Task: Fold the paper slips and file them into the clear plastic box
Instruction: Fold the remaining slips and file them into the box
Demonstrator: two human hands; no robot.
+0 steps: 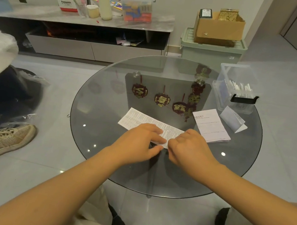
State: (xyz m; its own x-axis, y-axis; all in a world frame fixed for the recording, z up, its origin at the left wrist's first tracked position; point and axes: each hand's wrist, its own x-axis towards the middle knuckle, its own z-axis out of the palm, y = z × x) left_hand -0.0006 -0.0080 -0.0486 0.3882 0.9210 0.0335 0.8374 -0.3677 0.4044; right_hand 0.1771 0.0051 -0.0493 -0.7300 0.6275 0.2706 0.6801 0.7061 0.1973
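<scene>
At the bottom of the frame two bare forearms reach up toward the middle of a round smoked-glass table [94, 116]. The left hand [136, 142] lies over a long white printed paper slip [143, 120], its fingers fairly straight and pressing the sheet flat, the thumb at the slip's near edge. The right hand [190, 148] meets it from the right with curled fingers, pinching the slip's near right end; the hands cover most of that end.

Just right of the hands lies a flat white form sheet [212, 125], and beyond it, toward the right rim, a small folded white paper [232, 118] stands tented. Behind that, at centre right, the clear plastic box [222, 88] sits open on the table with a black handle [244, 99] across its front; white folded slips [239, 86] stand inside it.

Dark red and gold ornaments [161, 99] show through the glass at mid-frame. At the left edge a beige sneaker [8, 137] rests on the grey floor. Farther back, a pale green storage bin [212, 52] carries a cardboard carton [219, 28], and a low grey TV console [80, 18] at upper left holds a lidded clear tub [137, 7].
</scene>
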